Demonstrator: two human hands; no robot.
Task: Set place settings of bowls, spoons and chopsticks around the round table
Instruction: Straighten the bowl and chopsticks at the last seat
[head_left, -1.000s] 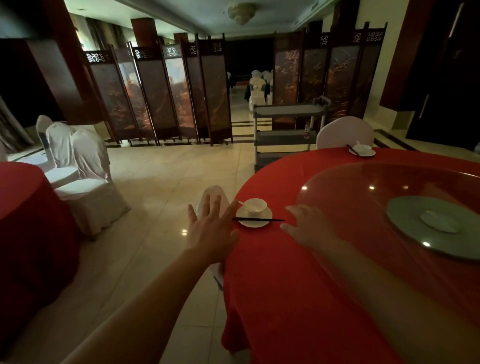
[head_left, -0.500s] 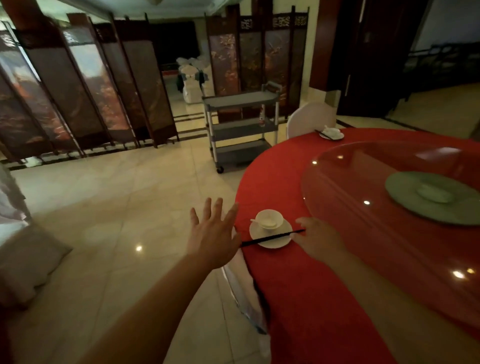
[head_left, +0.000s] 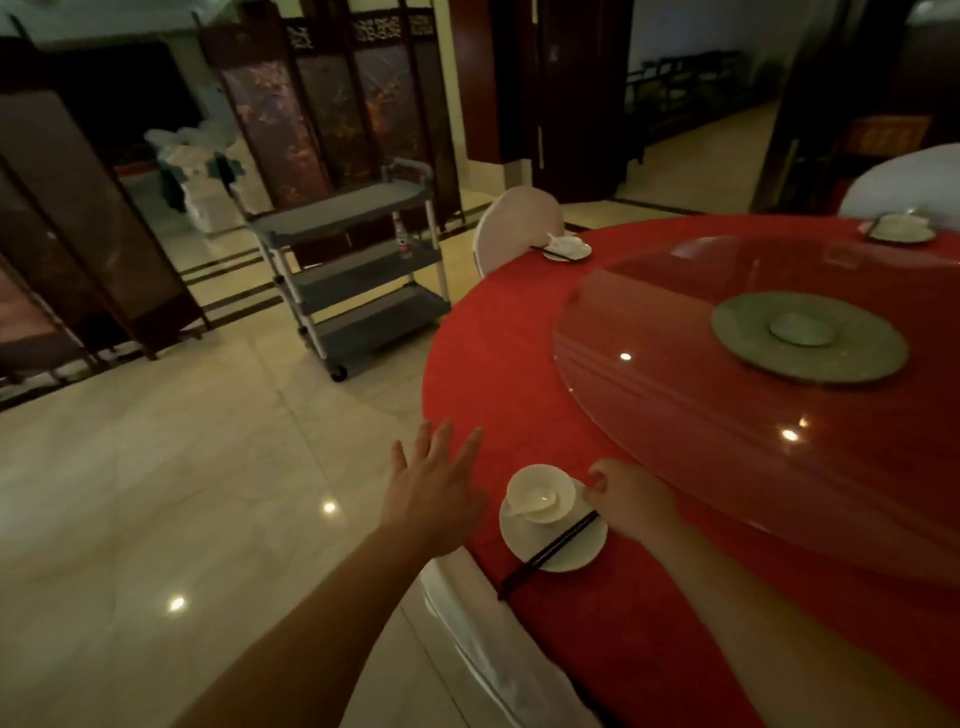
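White bowl (head_left: 540, 493) with spoon (head_left: 540, 501) on saucer (head_left: 553, 530) near red surface (head_left: 519, 395) edge, chopsticks (head_left: 548, 553) across; right hand (head_left: 631, 499) fingers (head_left: 597, 480) at bowl rim, grip unclear; left hand (head_left: 431, 488) splayed, empty; far settings blurred.

Head view, downward over table (head_left: 519, 364) edge

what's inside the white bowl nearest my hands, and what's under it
Inside the bowl lies a white spoon. The bowl sits on a white saucer, with dark chopsticks across the saucer's rim. The saucer centre under the bowl is covered.
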